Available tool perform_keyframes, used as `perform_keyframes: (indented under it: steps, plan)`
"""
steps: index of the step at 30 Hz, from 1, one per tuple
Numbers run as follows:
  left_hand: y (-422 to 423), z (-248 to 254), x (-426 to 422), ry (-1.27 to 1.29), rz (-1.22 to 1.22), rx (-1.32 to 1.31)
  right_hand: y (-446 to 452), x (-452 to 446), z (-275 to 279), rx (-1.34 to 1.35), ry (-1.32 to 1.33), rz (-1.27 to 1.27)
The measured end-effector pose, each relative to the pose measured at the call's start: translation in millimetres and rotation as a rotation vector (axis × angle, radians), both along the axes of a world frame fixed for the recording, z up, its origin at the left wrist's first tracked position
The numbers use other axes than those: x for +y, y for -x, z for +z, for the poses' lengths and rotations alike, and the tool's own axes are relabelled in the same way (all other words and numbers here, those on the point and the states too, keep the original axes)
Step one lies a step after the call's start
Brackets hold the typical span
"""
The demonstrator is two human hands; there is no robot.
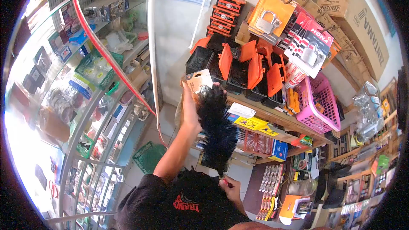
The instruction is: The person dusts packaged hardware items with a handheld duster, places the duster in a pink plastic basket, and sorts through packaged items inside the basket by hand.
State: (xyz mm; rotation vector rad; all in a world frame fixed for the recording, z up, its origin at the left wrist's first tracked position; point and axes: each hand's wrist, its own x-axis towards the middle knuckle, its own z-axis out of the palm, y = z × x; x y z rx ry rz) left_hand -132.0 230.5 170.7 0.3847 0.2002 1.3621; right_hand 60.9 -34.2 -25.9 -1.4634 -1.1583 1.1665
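Observation:
Raised in front of the shelf, my left hand (pixel 189 106) has its fingers wrapped round a carded padlock pack (pixel 200 81). A black feather duster (pixel 216 123) lies across the lower part of the pack, its bristles covering some of it. Lower down, my right hand (pixel 231 188) is closed round the red handle (pixel 226 183) of the duster. Black bins with orange lids (pixel 249 70) stand just beyond the pack, to its right.
Hanging padlock packs (pixel 268 19) are at the upper right, above a pink basket (pixel 313 106). A glass display case (pixel 91 115) fills the left side. A white pole (pixel 153 47) and a red cord (pixel 102 49) run down between. A green basket (pixel 149 157) sits on the floor.

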Motion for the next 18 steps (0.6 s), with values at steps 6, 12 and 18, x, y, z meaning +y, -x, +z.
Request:
perform_keyframes:
  steps: [6, 12, 18]
  plan:
    - [-15, -18, 25, -0.080, 0.065, -0.057, -20, 8, -21, -0.106, -0.034, 0.014]
    - [-38, -38, 28, -0.135, -0.014, -0.048, -19, 1, 22, -0.180, -0.046, -0.061]
    - [-80, -77, 10, -0.169, -0.226, 0.082, -33, 19, 35, -0.121, -0.092, -0.131]
